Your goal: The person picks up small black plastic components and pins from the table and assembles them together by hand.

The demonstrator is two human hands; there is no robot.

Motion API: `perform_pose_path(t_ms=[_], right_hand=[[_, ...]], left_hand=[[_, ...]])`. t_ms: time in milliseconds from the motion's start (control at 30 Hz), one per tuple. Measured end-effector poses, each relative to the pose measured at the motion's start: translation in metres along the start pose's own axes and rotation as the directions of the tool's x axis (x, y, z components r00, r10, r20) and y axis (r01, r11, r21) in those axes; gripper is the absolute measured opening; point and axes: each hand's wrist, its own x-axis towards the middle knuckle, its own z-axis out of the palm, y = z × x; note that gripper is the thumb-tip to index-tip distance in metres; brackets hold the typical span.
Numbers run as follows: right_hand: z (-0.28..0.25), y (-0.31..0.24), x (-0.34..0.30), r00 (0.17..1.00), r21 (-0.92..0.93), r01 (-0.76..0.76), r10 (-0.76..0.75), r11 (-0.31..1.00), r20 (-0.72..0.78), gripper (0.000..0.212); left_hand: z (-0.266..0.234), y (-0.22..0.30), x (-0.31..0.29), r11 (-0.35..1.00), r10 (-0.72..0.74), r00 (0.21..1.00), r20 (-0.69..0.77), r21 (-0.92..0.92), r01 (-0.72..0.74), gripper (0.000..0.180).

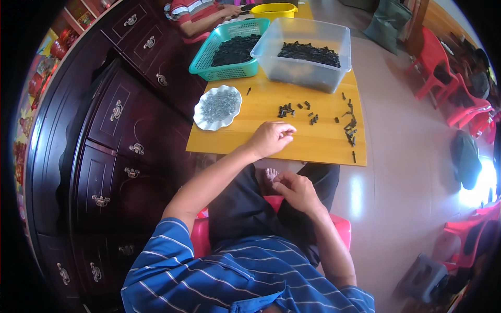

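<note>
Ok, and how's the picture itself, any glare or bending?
Head view: the dark cabinet bends toward the left rim, and the corners go black; head view: harsh glare whites out a patch of floor at the far right, with a softer shine nearer the table; head view: the small black parts are too tiny to show fine detail.

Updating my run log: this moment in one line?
left hand: over table; right hand: above lap; black parts: loose on table; silvery pieces: in dish
</note>
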Motion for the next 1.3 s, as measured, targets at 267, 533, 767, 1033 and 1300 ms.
perform_pose_path(t_ms=[267, 533, 767, 1033, 1300], right_hand=[[-0.005, -0.001, -0.001, 0.999, -0.012, 0.043, -0.043, 0.999, -0.033, 0.023], [-0.006, 0.002, 0.000, 0.999, -0.004, 0.032, -0.032, 0.999, -0.030, 0.024], [-0.009, -0.005, 0.000, 0.998, 0.111, 0.006, 0.001, 0.994, -0.067, 0.025], [-0.013, 0.009, 0.009, 0.977, 0.914, -0.083, 0.212, 0.398, -0.004, 0.029], [-0.013, 0.021, 0.012, 0.982, 0.978, -0.011, 0.188, 0.207, -0.029, 0.018]], left_hand=[[0.039, 0.011, 0.040, 0.958, 0.141, 0.983, -0.121, 0.266, -0.105, 0.022], [0.053, 0.013, 0.049, 0.927, 0.152, 0.972, -0.179, 0.366, -0.077, 0.020], [0.038, 0.003, 0.022, 0.952, 0.196, 0.965, -0.175, 0.271, -0.144, 0.011], [0.008, 0.040, -0.032, 0.879, -0.064, 0.996, 0.061, -0.470, 0.086, 0.010], [0.010, 0.045, -0.033, 0.941, 0.163, 0.986, -0.020, -0.298, -0.162, 0.012]])
